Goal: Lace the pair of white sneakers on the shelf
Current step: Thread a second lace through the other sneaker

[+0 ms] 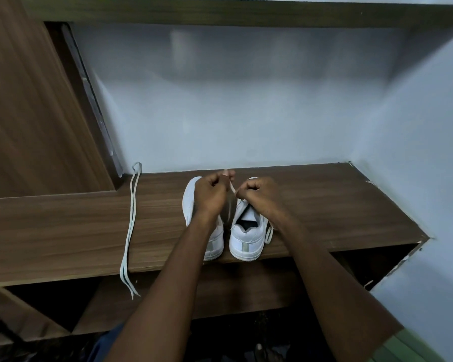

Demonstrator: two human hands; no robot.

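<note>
White sneakers [228, 223] side by side near the wooden shelf's [324, 205] front edge, heels toward the camera.
Left hand [211, 190] and right hand [256, 193] both pinch one lace [232, 188] above the right shoe; spare lace [130, 231] dangles off the front edge further left.

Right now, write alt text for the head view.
Two hands, left hand and right hand, pinch a white shoelace above the right-side sneaker of a white pair on a wooden shelf. The left-side sneaker stands beside it, and a spare lace lies folded to the left, overhanging the edge.
</note>
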